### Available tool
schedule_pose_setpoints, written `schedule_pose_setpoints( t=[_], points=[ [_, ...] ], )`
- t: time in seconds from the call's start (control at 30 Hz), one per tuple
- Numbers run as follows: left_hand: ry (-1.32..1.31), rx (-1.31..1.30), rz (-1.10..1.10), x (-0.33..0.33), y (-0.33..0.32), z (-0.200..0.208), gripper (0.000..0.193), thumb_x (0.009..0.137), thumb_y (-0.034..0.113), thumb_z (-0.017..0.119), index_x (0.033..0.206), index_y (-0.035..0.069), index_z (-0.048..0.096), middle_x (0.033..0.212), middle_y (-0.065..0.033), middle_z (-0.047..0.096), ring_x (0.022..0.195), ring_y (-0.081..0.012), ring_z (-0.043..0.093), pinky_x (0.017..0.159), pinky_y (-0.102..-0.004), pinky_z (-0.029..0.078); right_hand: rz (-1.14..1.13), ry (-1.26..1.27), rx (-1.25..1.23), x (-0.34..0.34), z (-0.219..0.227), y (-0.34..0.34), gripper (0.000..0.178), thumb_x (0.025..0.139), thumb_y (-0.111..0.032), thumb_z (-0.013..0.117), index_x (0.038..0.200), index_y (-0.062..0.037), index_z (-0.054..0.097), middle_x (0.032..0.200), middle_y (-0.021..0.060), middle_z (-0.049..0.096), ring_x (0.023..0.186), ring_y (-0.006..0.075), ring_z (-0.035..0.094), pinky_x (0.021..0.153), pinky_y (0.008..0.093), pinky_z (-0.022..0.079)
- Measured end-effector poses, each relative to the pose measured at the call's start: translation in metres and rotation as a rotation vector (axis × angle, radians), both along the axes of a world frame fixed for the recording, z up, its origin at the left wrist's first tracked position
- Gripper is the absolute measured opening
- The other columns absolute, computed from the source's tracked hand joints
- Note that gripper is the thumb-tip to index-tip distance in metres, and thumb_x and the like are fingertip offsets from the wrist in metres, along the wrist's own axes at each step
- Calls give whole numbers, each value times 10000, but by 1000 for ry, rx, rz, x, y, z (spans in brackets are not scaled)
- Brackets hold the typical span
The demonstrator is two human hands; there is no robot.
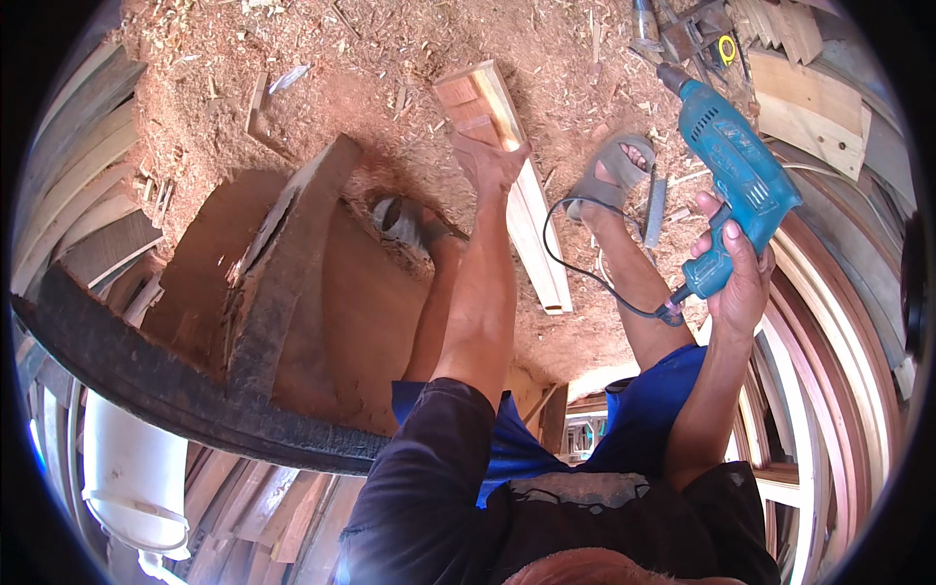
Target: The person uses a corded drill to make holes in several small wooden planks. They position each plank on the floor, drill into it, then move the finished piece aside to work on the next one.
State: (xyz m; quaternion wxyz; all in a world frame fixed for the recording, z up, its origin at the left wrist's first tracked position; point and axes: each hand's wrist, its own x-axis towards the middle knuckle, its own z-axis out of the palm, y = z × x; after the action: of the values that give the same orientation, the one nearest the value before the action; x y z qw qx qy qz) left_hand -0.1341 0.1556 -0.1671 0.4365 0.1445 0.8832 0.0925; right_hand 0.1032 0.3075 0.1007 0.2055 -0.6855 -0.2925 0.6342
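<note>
My right hand (743,283) is wrapped around the handle of a teal corded power drill (736,161). The drill is raised at the right, its chuck pointing up and to the left, and a black cord (595,283) loops from its handle down toward the middle. My left hand (490,161) grips the upper part of a pale wooden beam (534,229). This beam slants between my feet, with darker reddish wood at its far end. Part of the beam's near side is hidden behind my left hand and forearm.
Wood shavings (370,58) cover the ground. A dark, rough-edged wooden bench (292,273) stands at the left. My sandalled foot (614,171) is beside the beam, near a grey metal bar (655,210). A yellow tape measure (726,49) lies far right, by stacked boards (809,107).
</note>
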Motion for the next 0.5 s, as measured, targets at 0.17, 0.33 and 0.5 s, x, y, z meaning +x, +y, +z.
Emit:
schedule_pose_setpoints(
  t=[0.17, 0.33, 0.5],
  points=[
    [36, 111, 36, -10, -30, -3, 1219, 558, 341, 994, 1436, -66, 255, 1461, -277, 392, 1326, -379, 467, 1133, -447, 408, 15, 28, -5, -6, -1, 0, 455, 1012, -176, 592, 1409, 28, 503, 1268, 210, 681, 771, 118, 652, 655, 257, 580],
    [63, 50, 159, -16, -53, 28, 1230, 618, 352, 983, 1462, -109, 217, 1433, -289, 369, 1337, -394, 420, 1155, -496, 357, 46, 25, -45, -3, -4, -1, 465, 1014, -182, 593, 1418, 24, 489, 1258, 203, 683, 776, 116, 652, 645, 248, 575],
    [-124, 28, 237, -28, -83, 7, 1184, 719, 331, 946, 1502, -126, 185, 1479, -333, 393, 1360, -398, 453, 1171, -443, 369, -7, 50, -15, -10, 0, 0, 422, 999, -172, 624, 1360, 32, 547, 1212, 173, 708, 762, 102, 653, 610, 239, 563]
  ],
)
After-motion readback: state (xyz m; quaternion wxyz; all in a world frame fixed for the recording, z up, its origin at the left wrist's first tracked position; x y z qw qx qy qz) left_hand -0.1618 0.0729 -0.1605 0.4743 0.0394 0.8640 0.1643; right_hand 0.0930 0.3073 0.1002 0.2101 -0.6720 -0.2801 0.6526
